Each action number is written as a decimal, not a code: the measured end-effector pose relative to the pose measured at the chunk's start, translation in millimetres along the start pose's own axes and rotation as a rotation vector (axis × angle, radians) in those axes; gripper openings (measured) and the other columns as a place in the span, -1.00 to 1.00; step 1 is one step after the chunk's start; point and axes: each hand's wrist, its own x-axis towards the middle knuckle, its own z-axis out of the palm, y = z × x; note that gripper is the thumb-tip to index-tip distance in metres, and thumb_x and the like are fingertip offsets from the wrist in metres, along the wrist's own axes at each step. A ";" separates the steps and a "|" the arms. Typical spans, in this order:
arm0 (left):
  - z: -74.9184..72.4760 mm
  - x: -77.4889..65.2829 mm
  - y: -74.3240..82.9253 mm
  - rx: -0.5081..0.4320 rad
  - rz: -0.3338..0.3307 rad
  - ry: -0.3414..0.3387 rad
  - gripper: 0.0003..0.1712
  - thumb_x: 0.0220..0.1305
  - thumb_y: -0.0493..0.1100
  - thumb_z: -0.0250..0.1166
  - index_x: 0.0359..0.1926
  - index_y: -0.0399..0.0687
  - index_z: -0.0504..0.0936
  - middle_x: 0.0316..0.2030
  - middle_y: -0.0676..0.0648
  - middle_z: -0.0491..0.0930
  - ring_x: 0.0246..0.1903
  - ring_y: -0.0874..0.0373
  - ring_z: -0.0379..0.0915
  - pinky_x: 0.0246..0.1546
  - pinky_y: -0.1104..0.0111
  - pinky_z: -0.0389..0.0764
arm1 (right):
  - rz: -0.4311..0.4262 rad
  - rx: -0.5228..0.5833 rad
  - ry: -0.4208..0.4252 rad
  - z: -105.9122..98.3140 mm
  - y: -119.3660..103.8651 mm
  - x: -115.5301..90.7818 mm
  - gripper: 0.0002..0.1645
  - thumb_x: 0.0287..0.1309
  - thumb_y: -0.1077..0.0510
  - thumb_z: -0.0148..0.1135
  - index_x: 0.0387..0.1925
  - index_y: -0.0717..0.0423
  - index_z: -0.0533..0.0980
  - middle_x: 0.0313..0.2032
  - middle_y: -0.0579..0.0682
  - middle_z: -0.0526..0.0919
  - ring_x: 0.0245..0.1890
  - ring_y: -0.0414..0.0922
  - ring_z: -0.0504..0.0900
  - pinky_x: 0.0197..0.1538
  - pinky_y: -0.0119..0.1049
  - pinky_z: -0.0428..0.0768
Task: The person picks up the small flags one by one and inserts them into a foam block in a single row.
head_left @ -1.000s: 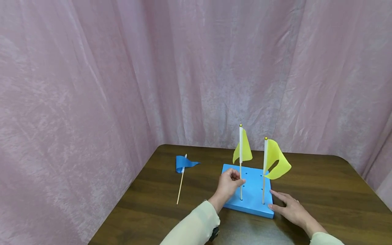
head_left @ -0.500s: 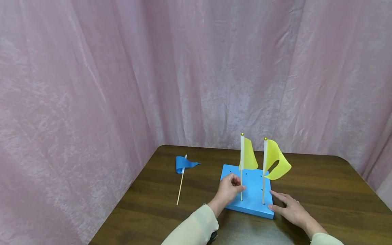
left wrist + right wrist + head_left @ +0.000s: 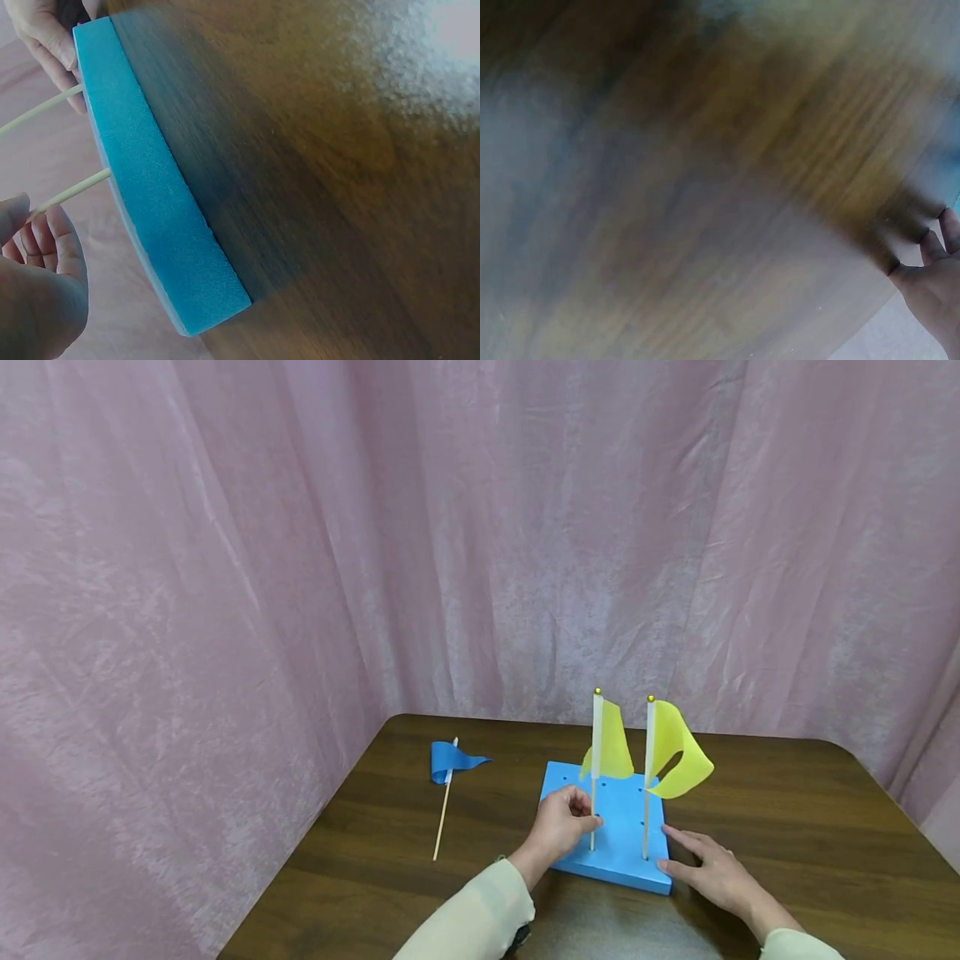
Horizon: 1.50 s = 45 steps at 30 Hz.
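My left hand (image 3: 558,823) pinches the thin wooden stick of a yellow flag (image 3: 617,742) between thumb and fingers. That stick stands upright in a front hole of the blue foam board (image 3: 618,835). In the left wrist view the left hand (image 3: 41,277) holds the stick (image 3: 79,186) a short way off the board (image 3: 150,180). A second yellow flag (image 3: 671,752) stands by itself in the front right hole. My right hand (image 3: 712,870) touches the board's right edge with extended fingers. At the right wrist view's edge shows part of the right hand (image 3: 930,281).
A blue flag (image 3: 453,762) on a wooden stick lies on the brown wooden table (image 3: 360,877), left of the board. Several small holes dot the board's top. A pink curtain (image 3: 480,543) hangs behind and beside the table.
The left-held yellow flag has come down and shifted slightly right, its stick now deeper in the hole. The left hand has lowered a little with it. The right hand has stayed in place.
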 end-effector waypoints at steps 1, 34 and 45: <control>0.3 0.2 0.0 -0.001 -0.002 0.000 -0.75 0.15 -0.30 0.47 -0.43 0.00 0.52 -0.48 0.09 0.48 -0.44 0.24 0.37 -0.43 0.43 0.45 | 0.000 0.003 -0.002 -0.3 0.2 0.0 0.00 0.24 -0.37 0.17 0.48 0.14 0.20 0.35 0.51 0.15 0.30 0.58 0.04 0.13 0.60 0.06; -3.6 4.5 -6.7 -0.071 -0.008 -0.008 -0.78 0.11 -0.32 0.49 -0.29 -0.07 0.61 -0.44 0.06 0.51 -0.42 0.22 0.43 -0.41 0.44 0.51 | -0.019 -0.010 0.008 2.0 2.9 -0.2 -0.02 0.25 -0.36 0.17 0.46 0.17 0.22 0.34 0.49 0.20 0.31 0.56 0.06 0.14 0.61 0.00; -55.5 11.5 -26.1 0.035 0.002 0.086 -0.69 0.18 -0.15 0.48 -0.11 -0.17 0.63 -0.37 0.05 0.54 -0.36 0.19 0.44 -0.38 0.40 0.54 | -0.014 0.007 0.013 3.2 4.4 0.9 -0.02 0.24 -0.35 0.19 0.46 0.15 0.23 0.34 0.49 0.20 0.32 0.54 0.06 0.19 0.59 -0.09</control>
